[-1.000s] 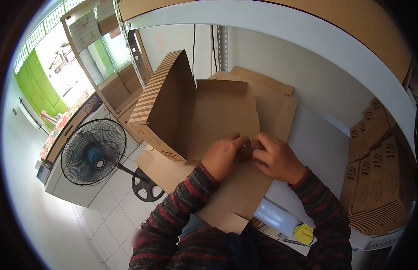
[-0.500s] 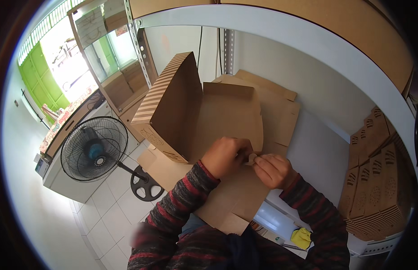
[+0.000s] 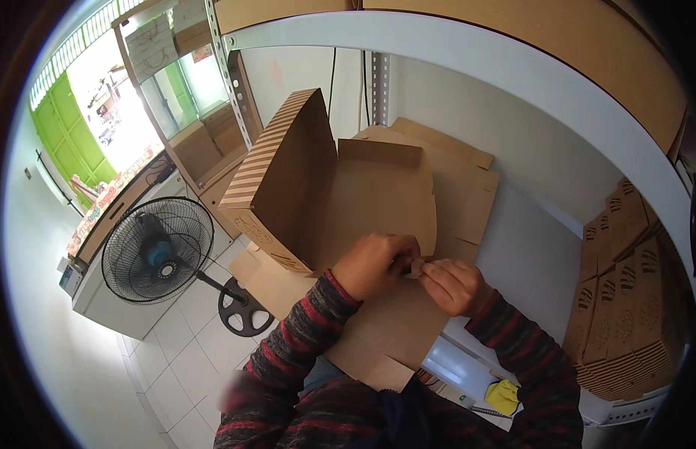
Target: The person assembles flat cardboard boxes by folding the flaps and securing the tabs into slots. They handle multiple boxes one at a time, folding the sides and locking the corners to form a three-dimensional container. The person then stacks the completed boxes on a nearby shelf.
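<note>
A brown cardboard box (image 3: pixel 381 187) stands partly folded in front of me. Its lid rises on the left, with a striped edge and a printed side. At the near right corner, my left hand (image 3: pixel 372 266) has its fingers closed on the box wall. My right hand (image 3: pixel 454 286) pinches a small cardboard tab (image 3: pixel 417 267) at that same corner. The fingers hide most of the fold there. Beneath the box lie flat cardboard blanks (image 3: pixel 408 318), one reaching toward my body.
Folded striped boxes (image 3: pixel 621 322) are stacked at the right. A metal shelf beam (image 3: pixel 467 30) curves overhead with cartons on it. On the left stand a black fan (image 3: pixel 159 251) and a glass cabinet (image 3: pixel 187 97). A yellow cloth (image 3: pixel 502 396) lies low, near my right forearm.
The pinched tab has turned slightly between my fingers. Both hands stay at the same corner, and the box has barely moved.
</note>
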The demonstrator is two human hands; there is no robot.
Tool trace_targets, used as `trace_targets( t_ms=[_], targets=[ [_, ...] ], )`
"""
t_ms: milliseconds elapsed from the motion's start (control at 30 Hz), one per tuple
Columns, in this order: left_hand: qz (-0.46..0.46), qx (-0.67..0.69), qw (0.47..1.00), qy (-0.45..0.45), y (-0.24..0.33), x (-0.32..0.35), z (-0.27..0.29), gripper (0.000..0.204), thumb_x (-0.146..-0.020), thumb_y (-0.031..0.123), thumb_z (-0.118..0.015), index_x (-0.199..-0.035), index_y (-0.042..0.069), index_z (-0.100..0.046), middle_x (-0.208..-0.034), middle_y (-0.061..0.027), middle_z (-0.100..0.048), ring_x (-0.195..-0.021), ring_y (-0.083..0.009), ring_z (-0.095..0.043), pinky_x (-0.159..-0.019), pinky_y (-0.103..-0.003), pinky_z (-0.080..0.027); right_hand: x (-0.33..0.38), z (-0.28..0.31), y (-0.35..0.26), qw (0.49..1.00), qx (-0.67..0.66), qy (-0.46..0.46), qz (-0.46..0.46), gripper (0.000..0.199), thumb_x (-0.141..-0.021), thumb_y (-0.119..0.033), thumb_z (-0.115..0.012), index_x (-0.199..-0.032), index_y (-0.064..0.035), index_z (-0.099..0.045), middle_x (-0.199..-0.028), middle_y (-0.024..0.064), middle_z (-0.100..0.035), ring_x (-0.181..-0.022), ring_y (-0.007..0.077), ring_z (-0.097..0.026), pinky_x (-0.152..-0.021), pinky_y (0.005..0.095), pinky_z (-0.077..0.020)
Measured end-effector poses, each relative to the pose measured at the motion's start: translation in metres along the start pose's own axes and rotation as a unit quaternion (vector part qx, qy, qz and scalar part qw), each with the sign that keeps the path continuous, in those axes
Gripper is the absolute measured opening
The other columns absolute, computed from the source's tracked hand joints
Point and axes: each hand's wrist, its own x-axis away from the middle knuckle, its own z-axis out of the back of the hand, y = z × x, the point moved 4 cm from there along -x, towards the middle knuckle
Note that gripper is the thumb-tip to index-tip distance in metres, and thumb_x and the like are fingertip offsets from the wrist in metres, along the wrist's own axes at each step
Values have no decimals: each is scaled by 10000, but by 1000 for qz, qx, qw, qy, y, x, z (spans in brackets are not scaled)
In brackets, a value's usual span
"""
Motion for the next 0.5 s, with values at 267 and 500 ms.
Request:
trace_targets(
  t_ms=[267, 500],
  targets=[
    [6, 43, 999, -23, -8, 1, -3, 160, -802, -54, -593, -936, 22, -637, -832, -135, -664, -771, -294, -661, -705, -365, -509, 7, -4, 1, 999, -32, 6, -17, 114, -754, -30, -662, -844, 29, -625, -903, 129, -644, -776, 228, -676, -659, 312, -578],
    [-3, 29, 999, -13, -4, 5, 0, 226, -765, -90, -601, -945, 40, -641, -886, -108, -628, -802, -264, -655, -710, -345, -512, 10, -5, 1, 998, -48, 12, -36, 147, -755, -35, -671, -885, 27, -643, -912, 137, -645, -799, 247, -685, -667, 325, -581]
  ],
)
